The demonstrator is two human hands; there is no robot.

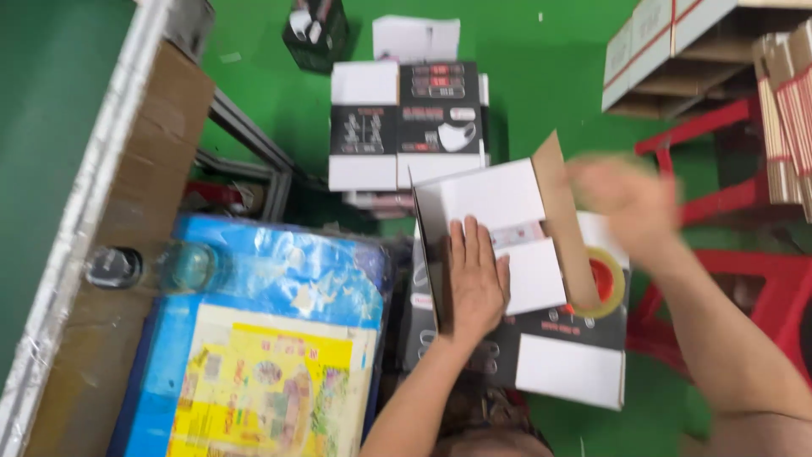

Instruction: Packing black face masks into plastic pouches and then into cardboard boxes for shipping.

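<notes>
My left hand (474, 279) lies flat, palm down, on the white flaps of a small carton (499, 199) that stands open in front of me. The carton's brown inner flap sticks up at its right side. My right hand (626, 199) hovers blurred in the air just right of that flap, fingers loosely apart, holding nothing I can make out. Under the carton lies a black-and-white printed box (558, 355), and a roll of clear tape with a red core (605, 283) rests on it beside the carton.
More black-and-white boxes (406, 127) are stacked on the green floor ahead. A blue and yellow wrapped bundle (271, 338) sits at my left beside a metal-edged bench with cardboard (127, 220). Red plastic stools (744, 254) and flat cardboard cartons (677, 51) stand at right.
</notes>
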